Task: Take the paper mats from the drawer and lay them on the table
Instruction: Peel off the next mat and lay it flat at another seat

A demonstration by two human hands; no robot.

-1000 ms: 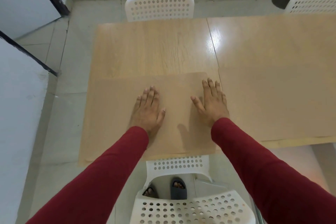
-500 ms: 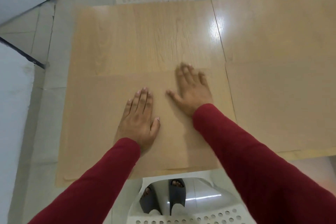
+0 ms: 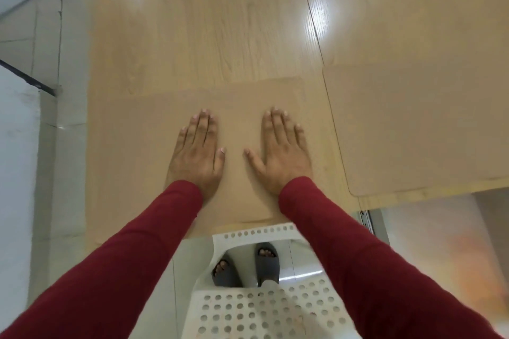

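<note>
The left hand [image 3: 195, 158] and right hand [image 3: 281, 157] lie flat, fingers straight, pressing a paper mat [image 3: 132, 151] against the table [image 3: 220, 30] at its near left corner; neither grips anything. A second mat [image 3: 413, 124] lies along the near edge to the right, just beside the first. Judged step: smoothing and squaring the laid mat. The next move calls for lifting both palms cleanly without dragging it off line.

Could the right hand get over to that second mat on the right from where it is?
Probably yes: the right hand lies flat on the near mat, and only bare table separates it from the second mat.
</note>
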